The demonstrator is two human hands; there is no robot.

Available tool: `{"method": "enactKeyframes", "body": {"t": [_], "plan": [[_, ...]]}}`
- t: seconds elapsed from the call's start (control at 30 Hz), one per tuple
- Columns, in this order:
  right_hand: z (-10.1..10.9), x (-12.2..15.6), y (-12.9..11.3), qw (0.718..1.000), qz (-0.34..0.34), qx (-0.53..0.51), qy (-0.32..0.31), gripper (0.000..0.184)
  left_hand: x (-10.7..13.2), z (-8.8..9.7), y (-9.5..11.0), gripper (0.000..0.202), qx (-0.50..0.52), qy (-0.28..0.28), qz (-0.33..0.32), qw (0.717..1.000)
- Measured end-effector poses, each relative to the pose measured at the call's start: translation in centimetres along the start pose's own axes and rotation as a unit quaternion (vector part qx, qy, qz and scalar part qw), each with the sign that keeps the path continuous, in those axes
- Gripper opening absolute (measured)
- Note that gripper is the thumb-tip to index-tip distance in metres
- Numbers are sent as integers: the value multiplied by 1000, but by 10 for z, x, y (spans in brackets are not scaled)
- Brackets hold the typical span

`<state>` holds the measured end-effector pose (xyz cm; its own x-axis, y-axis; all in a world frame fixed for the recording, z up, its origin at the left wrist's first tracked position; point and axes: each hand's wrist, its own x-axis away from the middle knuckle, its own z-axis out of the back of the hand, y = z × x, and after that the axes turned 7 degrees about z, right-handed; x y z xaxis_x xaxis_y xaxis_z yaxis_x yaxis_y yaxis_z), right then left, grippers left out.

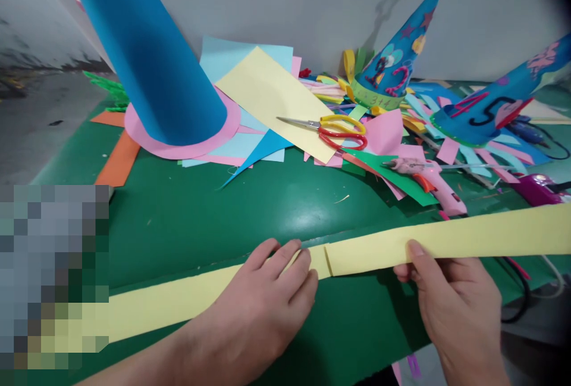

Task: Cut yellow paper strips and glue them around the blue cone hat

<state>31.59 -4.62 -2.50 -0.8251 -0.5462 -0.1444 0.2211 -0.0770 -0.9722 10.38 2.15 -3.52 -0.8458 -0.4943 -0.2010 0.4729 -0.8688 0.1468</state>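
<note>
A long pale yellow paper strip [468, 237] runs across the green table [232, 201], made of two pieces that overlap near the middle. My left hand [263, 297] lies flat on the left piece, its fingertips pressing at the overlap. My right hand [450, 297] pinches the lower edge of the right piece, thumb on top, fingers hidden under the paper.
A tall blue paper cone [147, 47] stands on a pink disc at the back left. Red-and-yellow scissors [334, 128] lie on a yellow sheet. A pink glue gun [428, 184], decorated cone hats [397, 59] and paper scraps fill the back right. Cables trail at the right.
</note>
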Motion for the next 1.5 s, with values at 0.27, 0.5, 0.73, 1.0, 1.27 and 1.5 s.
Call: {"method": "enactKeyframes", "body": {"t": [0.27,0.5,0.73,1.0,1.27,1.5], "plan": [[-2,3,-6,999,2,39,-11,24,0,0,1,33,-11,-5,3,1000],[3,3,-3,997,14,62,-47,18,-1,2,1,32,-15,-14,3,1000],[3,4,-3,992,29,103,-60,17,-4,12,-2,41,-22,-58,-22,998],[1,4,-5,990,39,128,-53,18,-16,24,-2,54,-12,-133,-34,990],[2,4,-5,990,42,122,-61,18,-20,23,1,49,-8,-136,-24,990],[0,3,-8,989,27,127,-68,20,-18,18,3,34,-7,-77,1,997]]}}
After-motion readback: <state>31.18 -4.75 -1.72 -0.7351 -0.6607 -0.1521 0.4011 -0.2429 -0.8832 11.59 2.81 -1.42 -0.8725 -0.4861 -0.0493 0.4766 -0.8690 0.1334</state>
